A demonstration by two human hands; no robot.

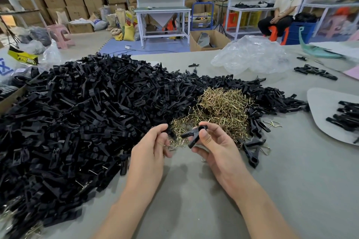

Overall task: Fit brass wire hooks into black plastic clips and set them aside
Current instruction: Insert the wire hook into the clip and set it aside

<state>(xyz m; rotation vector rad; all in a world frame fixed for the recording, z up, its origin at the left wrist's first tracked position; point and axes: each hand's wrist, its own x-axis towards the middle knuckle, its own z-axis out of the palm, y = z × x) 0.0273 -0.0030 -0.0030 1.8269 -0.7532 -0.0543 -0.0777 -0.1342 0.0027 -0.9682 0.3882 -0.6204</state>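
Observation:
My right hand (pixel 215 145) pinches a black plastic clip (pixel 192 135) between thumb and fingers, just above the grey table (pixel 194 200). My left hand (pixel 151 147) is beside it with curled fingers reaching into the near edge of the brass wire hook pile (pixel 219 108); whether it holds a hook is hidden. A huge heap of black clips (pixel 77 112) covers the table's left and middle. Two clips with hooks (pixel 252 151) lie just right of my right hand.
A grey mat (pixel 322 106) at the right edge carries several clips (pixel 347 116). Crumpled clear plastic (pixel 252 56) lies at the table's back right. Beyond are workbenches, stacked cartons and a seated person (pixel 281 9).

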